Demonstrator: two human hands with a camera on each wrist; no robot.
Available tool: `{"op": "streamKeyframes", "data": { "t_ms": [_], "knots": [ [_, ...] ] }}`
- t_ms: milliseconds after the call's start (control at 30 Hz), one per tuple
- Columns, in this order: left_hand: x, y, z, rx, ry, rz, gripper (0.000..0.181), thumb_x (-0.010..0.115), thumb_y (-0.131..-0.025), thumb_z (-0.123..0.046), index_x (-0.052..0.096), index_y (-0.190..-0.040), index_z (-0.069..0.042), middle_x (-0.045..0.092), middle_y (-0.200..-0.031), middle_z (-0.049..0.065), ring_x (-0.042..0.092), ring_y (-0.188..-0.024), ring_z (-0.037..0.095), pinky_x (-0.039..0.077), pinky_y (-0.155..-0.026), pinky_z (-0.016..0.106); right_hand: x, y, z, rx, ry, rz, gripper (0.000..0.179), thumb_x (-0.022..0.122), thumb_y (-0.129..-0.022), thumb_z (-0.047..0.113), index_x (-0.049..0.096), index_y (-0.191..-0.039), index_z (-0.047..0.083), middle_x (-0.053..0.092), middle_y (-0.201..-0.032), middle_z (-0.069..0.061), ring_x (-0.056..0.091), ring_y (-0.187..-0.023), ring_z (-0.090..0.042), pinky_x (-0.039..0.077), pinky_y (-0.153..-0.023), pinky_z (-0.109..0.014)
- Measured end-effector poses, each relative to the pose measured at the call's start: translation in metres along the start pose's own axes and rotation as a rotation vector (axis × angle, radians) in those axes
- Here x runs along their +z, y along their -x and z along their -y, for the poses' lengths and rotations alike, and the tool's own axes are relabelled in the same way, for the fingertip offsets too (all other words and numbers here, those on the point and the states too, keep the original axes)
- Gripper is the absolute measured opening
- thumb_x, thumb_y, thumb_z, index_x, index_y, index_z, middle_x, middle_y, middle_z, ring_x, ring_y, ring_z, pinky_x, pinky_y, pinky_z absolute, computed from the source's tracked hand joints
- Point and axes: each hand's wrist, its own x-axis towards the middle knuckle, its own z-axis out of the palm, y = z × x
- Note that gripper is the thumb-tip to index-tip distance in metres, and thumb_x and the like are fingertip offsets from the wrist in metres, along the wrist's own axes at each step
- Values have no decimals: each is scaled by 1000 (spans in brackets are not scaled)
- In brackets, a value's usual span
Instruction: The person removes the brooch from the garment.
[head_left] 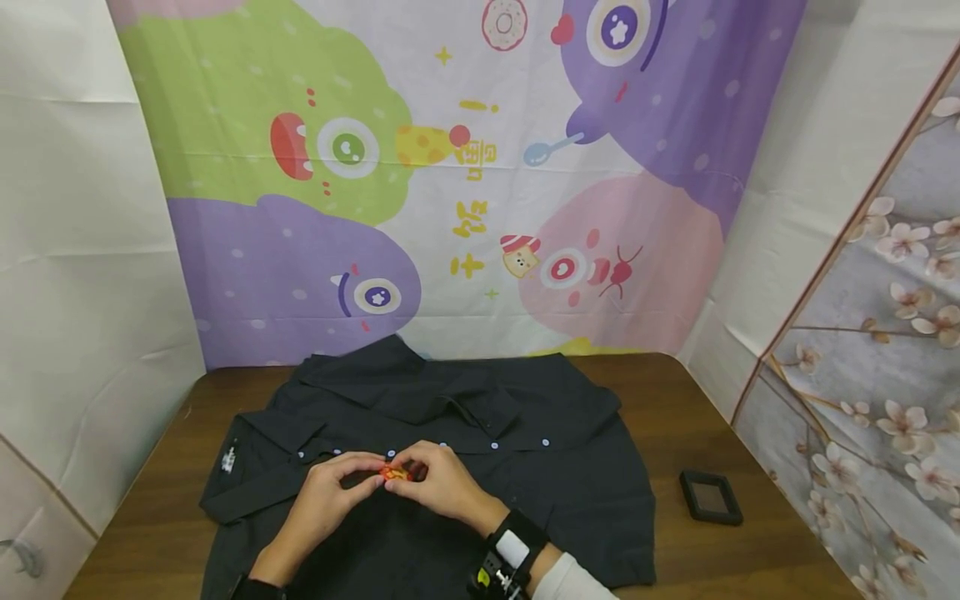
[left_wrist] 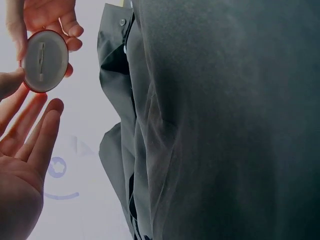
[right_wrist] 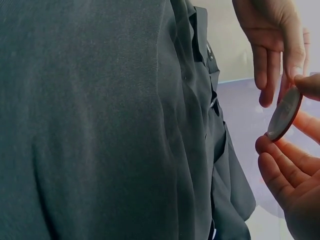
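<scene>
A round pin-back badge [head_left: 396,473] with a red, orange and yellow face is held up over a dark shirt [head_left: 457,417]. My left hand [head_left: 335,492] pinches one edge of it between thumb and fingers, and my right hand [head_left: 442,483] pinches the opposite edge. In the left wrist view the back of the badge [left_wrist: 46,61] shows, pale grey with a metal pin running across it. The right wrist view catches the badge [right_wrist: 286,114] nearly edge-on, between both hands. The shirt lies spread with its collar toward the back and its pale buttons in a row.
The shirt covers much of a brown wooden table [head_left: 697,433]. A small black square frame [head_left: 711,497] lies on the right side of the table. Behind stands a cartoon-print cloth [head_left: 450,183], with a flower-patterned panel [head_left: 885,350] at the right.
</scene>
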Motion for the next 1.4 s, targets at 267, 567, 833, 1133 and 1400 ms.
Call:
{"op": "streamKeyframes", "data": {
  "t_ms": [267, 567, 833, 1133, 1400],
  "knots": [
    [-1, 0, -2, -13, -23, 7, 20, 83, -73, -7, 77, -91, -12, 76, -95, -3, 71, -89, 8, 59, -74, 26, 0, 0, 0, 29, -33, 0, 22, 79, -83, 25, 73, -97, 9, 71, -95, -6, 66, -75, -11, 50, -67, -13],
    [0, 0, -1, -6, -45, 24, 19, 82, -75, -9, 77, -92, -15, 75, -97, -6, 71, -92, 11, 58, -81, 33, 0, 1, 0, 8, 9, -15, 20, 81, -80, 22, 74, -95, 11, 71, -94, -2, 63, -82, -10, 54, -74, -19],
    [0, 0, -2, -16, -53, 27, 22, 82, -75, -11, 77, -96, -14, 75, -98, -5, 71, -93, 13, 58, -82, 36, -2, 1, 1, 14, -6, -12, 24, 82, -80, 22, 73, -96, 8, 70, -94, -5, 65, -82, -14, 54, -74, -17],
    [1, 0, -5, -81, -90, 60, 24, 81, -77, -15, 76, -101, -14, 75, -101, -3, 70, -95, 18, 57, -84, 40, -5, 2, 2, -15, 22, -15, 23, 81, -80, 21, 72, -97, 7, 68, -97, -5, 64, -84, -12, 54, -74, -16],
    [0, -2, -7, -84, -109, 80, 26, 81, -78, -16, 76, -103, -13, 75, -103, -2, 70, -98, 19, 56, -85, 42, -6, 3, 2, -28, 90, -19, 24, 81, -80, 22, 73, -99, 10, 67, -99, -2, 62, -84, -7, 49, -72, -9]
  ]
}}
